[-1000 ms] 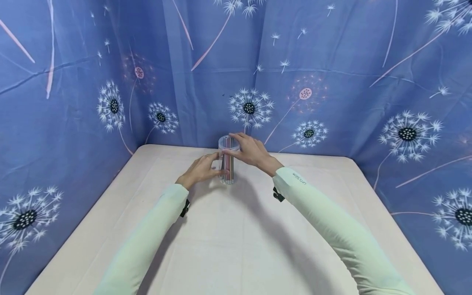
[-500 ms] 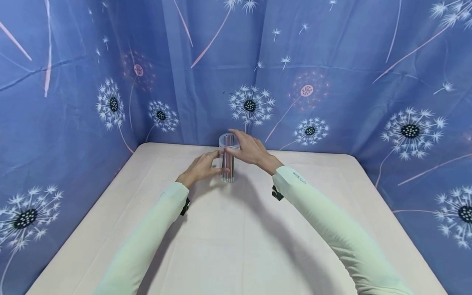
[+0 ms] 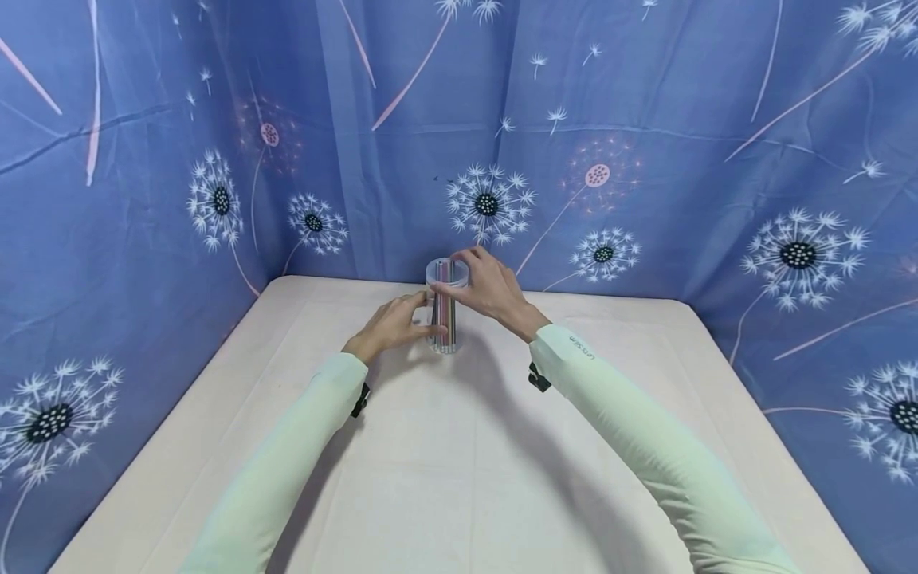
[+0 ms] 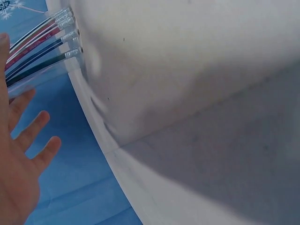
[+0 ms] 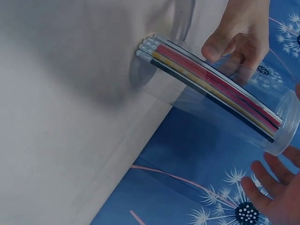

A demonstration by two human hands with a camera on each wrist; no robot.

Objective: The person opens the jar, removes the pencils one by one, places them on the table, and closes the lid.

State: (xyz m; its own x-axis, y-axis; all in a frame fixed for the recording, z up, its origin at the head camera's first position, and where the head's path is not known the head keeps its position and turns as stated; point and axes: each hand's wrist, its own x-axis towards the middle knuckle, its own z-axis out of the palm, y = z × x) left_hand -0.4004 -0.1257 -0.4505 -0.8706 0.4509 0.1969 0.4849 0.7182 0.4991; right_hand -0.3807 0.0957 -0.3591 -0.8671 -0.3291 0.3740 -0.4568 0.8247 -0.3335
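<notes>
A clear plastic cylindrical jar (image 3: 432, 277) stands upright on the table near its back edge. Inside it are several pencils (image 5: 211, 84), red, yellow and dark, their silvery ferrule ends at the bottom. My left hand (image 3: 390, 325) holds the jar's side from the left, thumb in front; in the left wrist view its other fingers (image 4: 33, 129) are spread. My right hand (image 3: 495, 291) grips the clear lid (image 5: 287, 124) at the jar's top, thumb on the near side and fingers over the far rim.
A pale cloth covers the table (image 3: 402, 478). Blue curtains (image 3: 402, 191) with dandelion prints hang close behind the jar and along both sides. Shadows of both arms fall across the cloth.
My right hand's fingers, raised off the rim half a second ago, now curl in closer on the lid, with the thumb shifted slightly left. My left hand and the jar stay in place.
</notes>
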